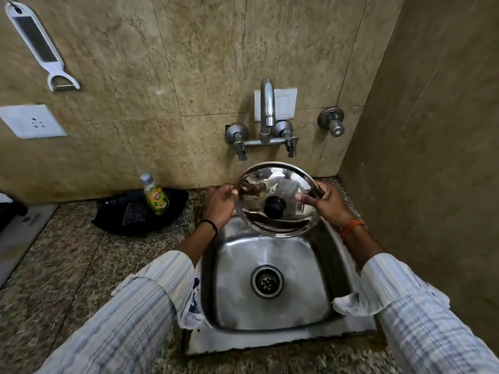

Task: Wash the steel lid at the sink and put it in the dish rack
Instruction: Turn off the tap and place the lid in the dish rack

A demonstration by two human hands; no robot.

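One steel lid point(275, 197), round, polished and mirror-bright, with a single black knob point(274, 207) at its centre, is held tilted above the far end of the sink point(270, 290), just below the tap point(267, 109). Two hands hold it by the rim: the left hand point(220, 205) at the lid's 9 o'clock, fingers point(229, 190) curled and pinching the edge; the right hand point(328, 202) at 3 o'clock, fingers point(306, 198) likewise curled round the rim with the thumb on the face. Each wrist carries one band, black on the left and orange on the right; both sleeves are pale striped cloth, folded back. The sink is one square stainless basin with rounded corners, dull and scuffed, with one round drain point(266, 281) at its middle. The wall-mounted tap is one curved steel spout with two lever handles; one separate steel valve point(331, 121) sits at its 3 o'clock. The desk point(67, 263) is speckled granite, the wall veined beige tile. At the lid's 9 o'clock, well apart, one black dish point(116, 214) on the desk holds one dark scrub pad and one green-labelled soap bottle point(155, 195), upright. On the wall at 10 o'clock hangs one white grater-peeler point(40, 45), with one white socket plate point(31, 120) beneath it. Nothing stands between the lid and the basin.
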